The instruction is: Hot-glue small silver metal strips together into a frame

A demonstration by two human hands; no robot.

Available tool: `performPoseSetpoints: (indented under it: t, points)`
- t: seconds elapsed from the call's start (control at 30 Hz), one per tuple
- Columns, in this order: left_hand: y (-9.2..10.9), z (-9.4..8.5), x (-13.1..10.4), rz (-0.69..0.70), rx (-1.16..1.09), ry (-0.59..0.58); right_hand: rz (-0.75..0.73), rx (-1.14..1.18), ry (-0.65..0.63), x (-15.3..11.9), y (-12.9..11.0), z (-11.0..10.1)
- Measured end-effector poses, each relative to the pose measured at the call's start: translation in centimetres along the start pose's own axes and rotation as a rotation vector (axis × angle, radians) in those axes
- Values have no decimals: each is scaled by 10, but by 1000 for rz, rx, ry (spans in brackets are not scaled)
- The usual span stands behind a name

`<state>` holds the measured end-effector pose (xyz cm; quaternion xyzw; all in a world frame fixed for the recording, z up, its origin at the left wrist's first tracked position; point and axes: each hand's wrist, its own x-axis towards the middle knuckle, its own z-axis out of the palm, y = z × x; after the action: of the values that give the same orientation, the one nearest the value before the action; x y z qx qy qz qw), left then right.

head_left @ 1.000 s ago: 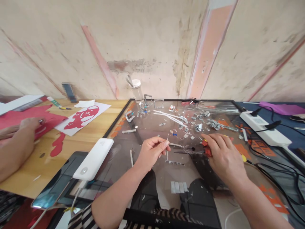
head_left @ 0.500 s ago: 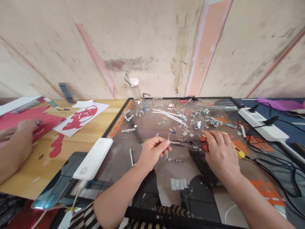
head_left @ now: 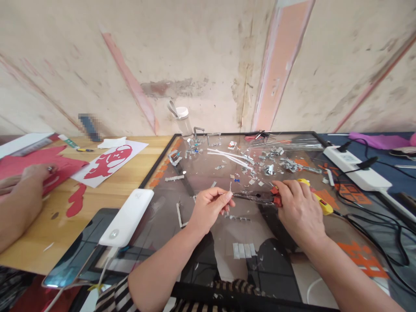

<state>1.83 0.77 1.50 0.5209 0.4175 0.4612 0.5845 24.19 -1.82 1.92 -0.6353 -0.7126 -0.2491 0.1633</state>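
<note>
My right hand [head_left: 300, 208] is wrapped round the red handles of a pair of long-nose pliers [head_left: 259, 196]. Their dark jaws point left and end at the fingertips of my left hand [head_left: 211, 208]. Those fingers are pinched on a thin wire [head_left: 231, 186], a short end of which sticks up above the thumb. What else the left fingers hold is hidden. Beneath both hands lies a dark glass panel [head_left: 208, 268], strewn with small silvery scraps [head_left: 276, 151]. Several flat grey strips [head_left: 244, 250] lie side by side nearer me.
White strips [head_left: 230, 157] and long clear rods lie farther back, near a lidded bottle [head_left: 183, 121]. At right are a power strip [head_left: 357, 169], black cables and a yellow tool [head_left: 321, 203]. A power bank [head_left: 128, 216] is at left. Another person's hand [head_left: 32, 186] rests on red paper.
The pliers' handles have tilted slightly and my right hand has shifted a little left. My left hand keeps its pinch in almost the same place.
</note>
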Motion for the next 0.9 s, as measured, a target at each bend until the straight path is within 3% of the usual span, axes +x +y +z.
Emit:
performPoseSetpoints:
  t: [0.37,0.9]
  points:
    - [-5,0,0,11,22,1,16,35,-62,0,-2,-1]
    - [-4,1,0,8,33,-9,-17,18,-9,-1,1,3]
